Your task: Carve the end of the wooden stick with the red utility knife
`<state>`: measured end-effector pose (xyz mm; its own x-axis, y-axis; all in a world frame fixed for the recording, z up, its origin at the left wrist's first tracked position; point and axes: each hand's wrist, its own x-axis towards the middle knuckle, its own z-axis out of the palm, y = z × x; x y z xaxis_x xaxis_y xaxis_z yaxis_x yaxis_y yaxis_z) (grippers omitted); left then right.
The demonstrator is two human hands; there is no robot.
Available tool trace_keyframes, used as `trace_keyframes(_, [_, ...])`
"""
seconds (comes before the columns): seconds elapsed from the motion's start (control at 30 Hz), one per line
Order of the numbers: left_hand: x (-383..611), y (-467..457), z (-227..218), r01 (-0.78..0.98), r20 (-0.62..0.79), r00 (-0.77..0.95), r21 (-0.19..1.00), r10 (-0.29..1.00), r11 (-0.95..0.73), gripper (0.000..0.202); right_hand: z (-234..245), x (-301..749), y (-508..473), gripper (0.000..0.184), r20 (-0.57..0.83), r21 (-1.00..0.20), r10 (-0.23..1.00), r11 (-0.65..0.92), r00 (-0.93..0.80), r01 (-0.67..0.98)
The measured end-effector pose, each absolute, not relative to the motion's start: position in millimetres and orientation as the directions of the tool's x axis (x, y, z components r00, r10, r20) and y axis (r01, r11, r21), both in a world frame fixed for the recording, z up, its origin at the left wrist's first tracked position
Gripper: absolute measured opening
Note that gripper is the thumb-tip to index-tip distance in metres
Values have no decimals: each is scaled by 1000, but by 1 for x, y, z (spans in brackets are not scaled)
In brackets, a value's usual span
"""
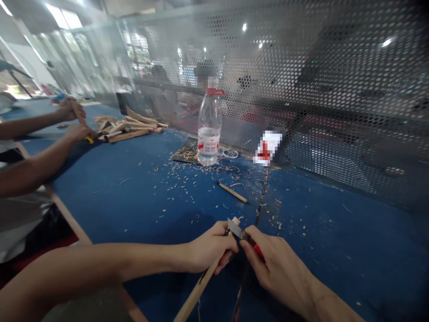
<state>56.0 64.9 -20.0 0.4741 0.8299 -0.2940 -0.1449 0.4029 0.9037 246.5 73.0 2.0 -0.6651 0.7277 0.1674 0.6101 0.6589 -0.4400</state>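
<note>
Left hand (209, 250): we had it closed around the wooden stick (197, 290) near its upper end, thumb raised beside the blade.
Right hand (275, 264): we had it closed on the knife (235, 229), its red handle showing between the fingers.
Where the stick lay: it rose from the bottom edge of the view through our left fist. Its tip poked out just past the thumb, touching the blade, between our two hands.
Step, as we judged it: paring the stick's tip.
Doing it well, in our judgement: a shallow blade angle, thin cuts, and strokes led away from the left thumb, which sat just beside the edge. A firm left grip would stop the stick rolling.
Risk we saw: a slip of the blade toward that thumb.
Table (335, 232): blue covering, with a seam running away from our hands.
Shavings (187, 172): scattered beyond our hands, thickest toward the bottle.
Thin stick (231, 191): it lay loose, well apart from both hands.
Bottle (209, 129): clear plastic with a red cap, upright on a dark mat.
Co-worker's hands (75, 120): far left, gripping another stick near a pile of wood pieces (129, 127).
Perforated screen (335, 89): it closed off the far side.
</note>
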Motion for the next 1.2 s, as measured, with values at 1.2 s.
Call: trace_keyframes(1.2, [55,52,-16,-89,-286,451,928,846,361,26,6,251,74,30,111,-498,708,647,-697,578])
